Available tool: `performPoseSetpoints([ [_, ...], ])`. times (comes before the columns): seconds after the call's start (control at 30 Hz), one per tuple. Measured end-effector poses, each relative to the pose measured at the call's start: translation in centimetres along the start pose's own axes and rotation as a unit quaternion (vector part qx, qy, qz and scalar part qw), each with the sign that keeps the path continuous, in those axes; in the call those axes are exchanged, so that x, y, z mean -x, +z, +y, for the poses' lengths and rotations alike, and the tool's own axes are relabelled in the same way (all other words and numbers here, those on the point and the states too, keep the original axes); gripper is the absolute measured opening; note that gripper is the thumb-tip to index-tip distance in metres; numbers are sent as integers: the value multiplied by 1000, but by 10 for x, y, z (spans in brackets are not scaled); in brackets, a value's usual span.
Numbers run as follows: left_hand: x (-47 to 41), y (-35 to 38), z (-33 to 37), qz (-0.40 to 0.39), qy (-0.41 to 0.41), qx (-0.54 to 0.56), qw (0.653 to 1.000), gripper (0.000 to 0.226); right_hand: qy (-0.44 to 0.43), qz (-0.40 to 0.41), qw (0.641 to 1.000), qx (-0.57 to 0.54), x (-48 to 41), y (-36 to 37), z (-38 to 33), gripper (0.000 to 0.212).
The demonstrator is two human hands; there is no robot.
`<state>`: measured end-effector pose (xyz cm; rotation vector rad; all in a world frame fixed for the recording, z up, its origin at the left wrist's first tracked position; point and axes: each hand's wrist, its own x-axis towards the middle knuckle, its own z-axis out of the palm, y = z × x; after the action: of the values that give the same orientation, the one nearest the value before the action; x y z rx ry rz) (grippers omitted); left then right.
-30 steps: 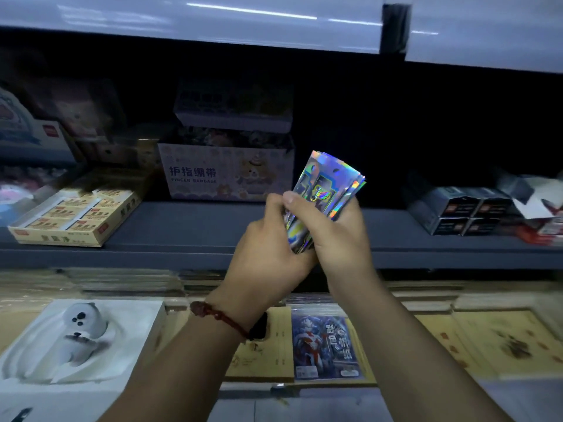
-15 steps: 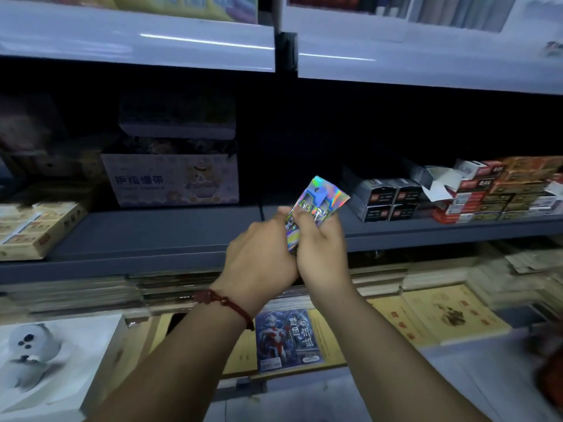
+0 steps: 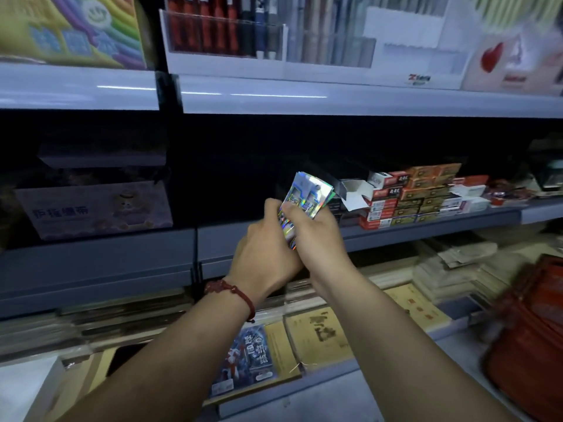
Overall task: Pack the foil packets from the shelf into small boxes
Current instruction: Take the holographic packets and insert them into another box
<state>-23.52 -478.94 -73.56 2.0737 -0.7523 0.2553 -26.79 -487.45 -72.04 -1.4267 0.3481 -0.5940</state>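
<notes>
Before the shelf | left hand, right hand raised together | fingers curled round foil packets

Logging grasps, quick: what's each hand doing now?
Left hand: holding the shiny holographic foil packet stack.
Right hand: holding the same stack.

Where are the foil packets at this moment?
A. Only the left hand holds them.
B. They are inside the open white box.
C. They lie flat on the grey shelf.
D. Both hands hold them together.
D: the left hand and the right hand both grip the packets, which stick up above the fingers in front of the shelves.
</notes>
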Motion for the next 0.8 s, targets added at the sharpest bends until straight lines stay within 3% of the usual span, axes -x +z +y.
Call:
performPoseSetpoints([
  [0.1,-4,13,3,-2,1,15,1000,44,0,-11,999,-30,2,-22,-11,8],
  [0.23,-6,23,-2,-21,17,-3,1000,53,-27,-4,997,-71,-3,-36,-13,35],
  [0.33,-4,30,-1,-27,50,-26,998,59,-21,39,997,-70,-6,-31,-6,17],
  [0.47,-3,33,-1,-40,74,-81,993,59,-33,117,992,-18,-11,-24,5,11],
  [0.57,-6,28,0,-70,43,-131,988,47,-64,119,990,26,-13,-23,10,20],
  [0.7,-14,23,4,-74,88,-259,959,46,-91,93,987,92,-10,-23,12,21],
  [0.8,-13,26,1,-68,66,-153,984,49,-65,93,992,59,-11,-22,8,23],
])
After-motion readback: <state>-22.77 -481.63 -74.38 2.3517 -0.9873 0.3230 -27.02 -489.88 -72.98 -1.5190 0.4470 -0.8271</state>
